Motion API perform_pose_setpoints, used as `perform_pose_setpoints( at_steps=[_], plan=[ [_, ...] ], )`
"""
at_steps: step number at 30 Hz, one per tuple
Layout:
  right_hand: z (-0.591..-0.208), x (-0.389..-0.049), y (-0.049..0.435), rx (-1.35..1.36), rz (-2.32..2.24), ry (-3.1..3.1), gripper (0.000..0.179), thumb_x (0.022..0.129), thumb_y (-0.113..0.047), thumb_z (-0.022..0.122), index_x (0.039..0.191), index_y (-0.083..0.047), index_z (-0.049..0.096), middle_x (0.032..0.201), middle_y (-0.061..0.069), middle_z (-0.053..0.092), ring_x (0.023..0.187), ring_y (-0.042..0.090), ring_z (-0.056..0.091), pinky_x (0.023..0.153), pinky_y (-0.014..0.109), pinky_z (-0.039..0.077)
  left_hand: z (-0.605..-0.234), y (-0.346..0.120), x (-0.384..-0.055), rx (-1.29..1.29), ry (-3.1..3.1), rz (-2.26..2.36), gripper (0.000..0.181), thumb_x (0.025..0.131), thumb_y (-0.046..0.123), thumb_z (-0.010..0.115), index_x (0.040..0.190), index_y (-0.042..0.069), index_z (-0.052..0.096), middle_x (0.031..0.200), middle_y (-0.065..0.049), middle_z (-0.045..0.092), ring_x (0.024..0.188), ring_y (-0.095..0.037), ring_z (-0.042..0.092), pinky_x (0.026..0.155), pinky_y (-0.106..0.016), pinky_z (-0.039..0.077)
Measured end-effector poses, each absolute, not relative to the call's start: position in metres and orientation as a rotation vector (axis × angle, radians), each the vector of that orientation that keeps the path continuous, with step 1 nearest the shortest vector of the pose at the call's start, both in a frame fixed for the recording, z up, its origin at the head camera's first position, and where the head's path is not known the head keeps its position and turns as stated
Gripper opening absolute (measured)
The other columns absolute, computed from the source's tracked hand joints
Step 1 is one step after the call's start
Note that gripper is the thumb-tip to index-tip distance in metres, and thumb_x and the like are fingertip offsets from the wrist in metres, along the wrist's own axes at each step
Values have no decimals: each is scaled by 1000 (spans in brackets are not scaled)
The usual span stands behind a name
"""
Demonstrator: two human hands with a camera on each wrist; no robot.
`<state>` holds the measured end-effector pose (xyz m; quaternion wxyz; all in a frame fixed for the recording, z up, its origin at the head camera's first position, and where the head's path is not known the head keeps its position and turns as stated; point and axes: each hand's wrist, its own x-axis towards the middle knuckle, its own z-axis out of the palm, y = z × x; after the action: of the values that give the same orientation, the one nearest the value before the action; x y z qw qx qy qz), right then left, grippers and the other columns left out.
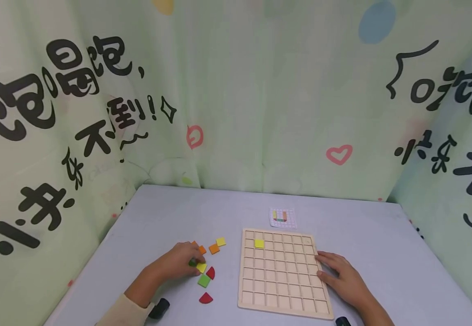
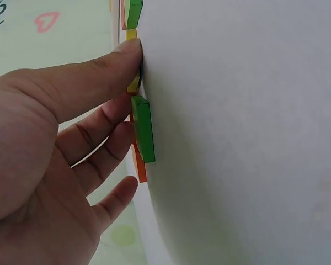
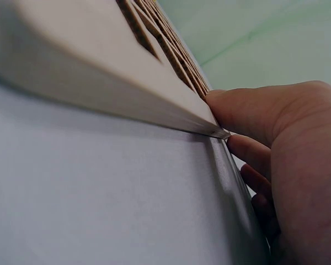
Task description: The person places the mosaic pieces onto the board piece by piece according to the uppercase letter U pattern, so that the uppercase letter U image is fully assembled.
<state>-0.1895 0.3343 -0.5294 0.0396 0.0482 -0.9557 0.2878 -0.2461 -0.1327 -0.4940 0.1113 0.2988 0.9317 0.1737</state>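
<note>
At the left of the table my left hand (image 1: 182, 259) pinches a yellow tile (image 1: 201, 268) between thumb and fingertips. Close by its fingers lies a dark green piece (image 1: 193, 262), partly covered by the hand; in the left wrist view a green tile (image 2: 144, 130) stands out beside the fingers. A wooden grid board (image 1: 281, 312) lies in the middle, with one yellow square (image 1: 259, 243) in a cell near its top left. My right hand (image 1: 344, 277) rests at the board's right edge, thumb at the rim and fingers loosely extended along the side.
Near the left hand lie red quarter-round pieces (image 1: 205, 298), a light green square (image 1: 204, 280), orange squares (image 1: 214, 248) and another yellow square (image 1: 221, 242). Behind the board is a small pattern card (image 1: 282, 218). A printed curtain (image 1: 236, 113) surrounds the table.
</note>
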Motion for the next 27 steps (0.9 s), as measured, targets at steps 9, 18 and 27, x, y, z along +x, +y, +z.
perform_pose_setpoints(
  at_steps=[9,18,27],
  plan=[
    [-530,-190,334,153,872,-2923,54,88,-40,68,130,-8,62,140,11,51,132,38,38,103,62,27,-494,-133,-246,877,2808,516,27,81,28,80,105,18,75,94,16,57,93,-9,51,88,-39,44],
    [-527,-190,333,145,879,-2938,54,89,-41,67,131,-8,62,141,12,50,133,39,37,103,62,27,-489,-124,-248,829,2883,578,26,81,29,80,105,19,75,90,17,54,89,-7,50,83,-36,44],
    [-529,-191,335,157,875,-2933,54,89,-41,67,131,-7,61,140,13,50,132,39,37,103,62,27,-488,-109,-251,853,2929,580,25,81,31,80,104,21,76,93,16,58,87,-7,52,77,-29,46]
  ],
)
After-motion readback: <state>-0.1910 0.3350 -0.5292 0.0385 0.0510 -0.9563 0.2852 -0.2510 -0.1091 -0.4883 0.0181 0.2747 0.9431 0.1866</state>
